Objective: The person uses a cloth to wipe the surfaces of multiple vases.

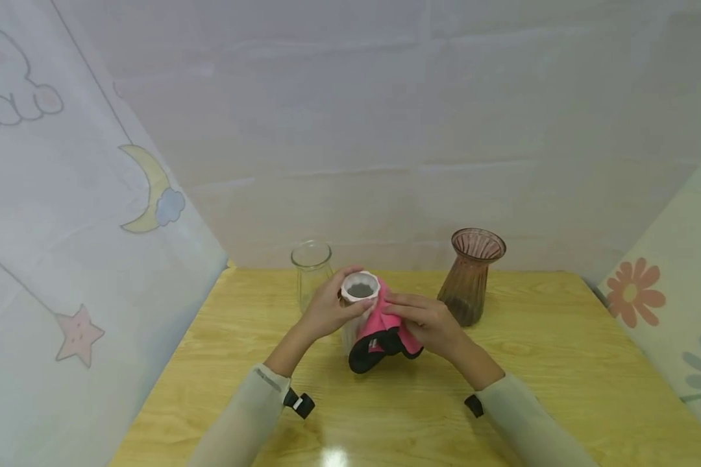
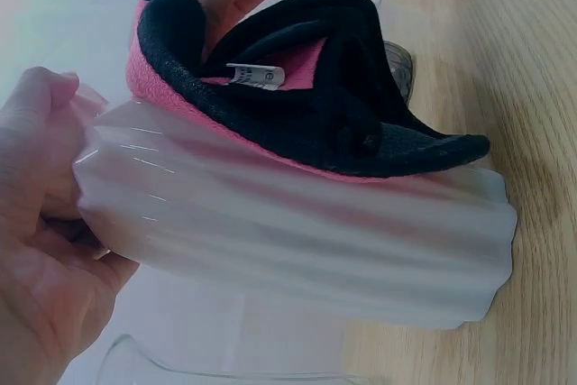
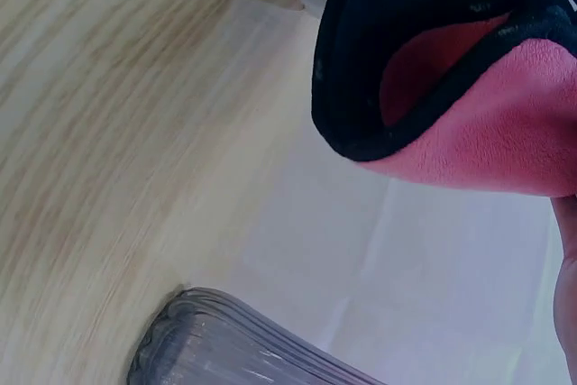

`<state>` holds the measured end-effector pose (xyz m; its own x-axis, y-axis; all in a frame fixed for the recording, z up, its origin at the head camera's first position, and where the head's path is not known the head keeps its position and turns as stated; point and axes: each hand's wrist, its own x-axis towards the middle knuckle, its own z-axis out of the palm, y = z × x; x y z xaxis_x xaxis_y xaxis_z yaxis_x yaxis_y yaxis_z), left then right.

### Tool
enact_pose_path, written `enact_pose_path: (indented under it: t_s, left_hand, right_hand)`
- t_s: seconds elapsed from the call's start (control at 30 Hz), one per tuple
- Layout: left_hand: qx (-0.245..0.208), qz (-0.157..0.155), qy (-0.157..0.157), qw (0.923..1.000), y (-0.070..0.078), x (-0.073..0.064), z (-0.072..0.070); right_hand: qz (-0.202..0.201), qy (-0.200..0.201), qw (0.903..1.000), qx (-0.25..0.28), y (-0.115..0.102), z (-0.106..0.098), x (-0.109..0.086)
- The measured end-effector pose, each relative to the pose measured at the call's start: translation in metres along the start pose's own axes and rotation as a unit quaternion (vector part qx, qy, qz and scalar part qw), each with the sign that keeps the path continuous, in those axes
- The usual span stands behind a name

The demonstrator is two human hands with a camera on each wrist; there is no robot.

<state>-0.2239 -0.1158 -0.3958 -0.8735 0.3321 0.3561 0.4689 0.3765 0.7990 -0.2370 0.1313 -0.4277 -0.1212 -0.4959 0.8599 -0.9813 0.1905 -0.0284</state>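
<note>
A white fluted vase (image 2: 297,232) stands upright on the table, its scalloped rim facing up in the head view. My left hand (image 1: 327,306) grips it near the rim, thumb on the near side and fingers around the far side. In my right hand (image 1: 429,322) is a pink cloth with black edging (image 1: 380,324), held against the vase's right side. The cloth hangs in folds, and a small white label (image 2: 257,75) shows on it in the left wrist view. The right fingertips lie on the pink fabric close to the rim.
A clear glass vase (image 1: 311,256) stands behind the left hand, partly hidden by it. To the right, a brownish ribbed glass vase (image 1: 467,285) stands on the wooden table (image 1: 549,363). A pale wall sheet (image 1: 327,130) rises behind the table's back edge.
</note>
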Motion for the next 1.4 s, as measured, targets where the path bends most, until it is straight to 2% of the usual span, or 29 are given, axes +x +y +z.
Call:
enact_pose_path:
  t_s: [0.2, 0.5, 0.73, 1.0, 1.1, 1.2, 1.27, 1.4]
  left_hand:
    - [-0.013, 0.002, -0.016, 0.9998, -0.003, 0.003, 0.0]
    - [-0.065, 0.013, -0.04, 0.9969, -0.007, 0.009, 0.001]
    - [-0.105, 0.012, -0.059, 0.9926, -0.014, 0.013, 0.0]
    - [-0.129, 0.03, -0.088, 0.9872, -0.017, 0.021, -0.004]
    - [-0.123, 0.043, -0.073, 0.9888, -0.015, 0.018, -0.007]
    - [-0.085, 0.045, -0.029, 0.995, -0.013, 0.012, -0.007]
    - [-0.056, 0.039, 0.004, 0.9977, -0.011, 0.008, -0.004]
    - [-0.017, 0.019, 0.054, 0.9982, -0.004, 0.0, 0.006]
  right_hand:
    - [0.024, -0.027, 0.9993, -0.006, 0.003, -0.001, -0.01]
    - [0.046, -0.061, 0.997, -0.006, 0.004, 0.001, -0.027]
    - [0.028, -0.092, 0.9953, 0.005, 0.007, 0.006, -0.039]
    - [0.056, -0.16, 0.9853, -0.022, 0.007, 0.003, -0.045]
    - [0.06, -0.149, 0.9865, -0.031, 0.005, -0.004, -0.039]
    - [0.059, -0.099, 0.9928, -0.032, 0.003, -0.012, -0.028]
    - [0.043, -0.058, 0.9968, -0.033, 0.002, -0.015, -0.019]
    - [0.0, -0.006, 0.9994, -0.034, 0.001, -0.015, -0.003]
